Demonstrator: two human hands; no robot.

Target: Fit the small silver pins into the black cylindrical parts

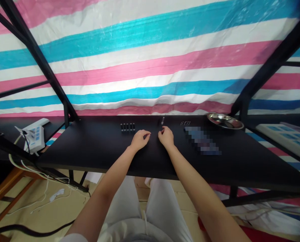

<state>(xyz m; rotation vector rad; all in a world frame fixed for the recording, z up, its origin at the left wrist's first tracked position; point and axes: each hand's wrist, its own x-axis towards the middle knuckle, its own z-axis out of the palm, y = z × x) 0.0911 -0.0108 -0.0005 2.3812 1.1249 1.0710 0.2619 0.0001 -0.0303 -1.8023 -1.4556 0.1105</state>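
Observation:
Both my hands rest on the black table [94,148] near its middle. My left hand [139,139] has its fingers curled in, thumb and forefinger pinched together; whatever sits between them is too small to make out. My right hand [166,136] is curled the same way, close to the left one. Just beyond it a small silvery part [162,120] lies on the table. A row of several small black cylinders [127,127] stands behind my left hand. A cluster of tiny dark screws [185,123] lies to the right.
A shiny metal bowl [225,121] sits at the back right. A blurred patch [202,140] covers something right of my hands. A white power strip [35,137] with cables hangs at the left. Black frame bars [39,60] rise on both sides before a striped tarp [150,50].

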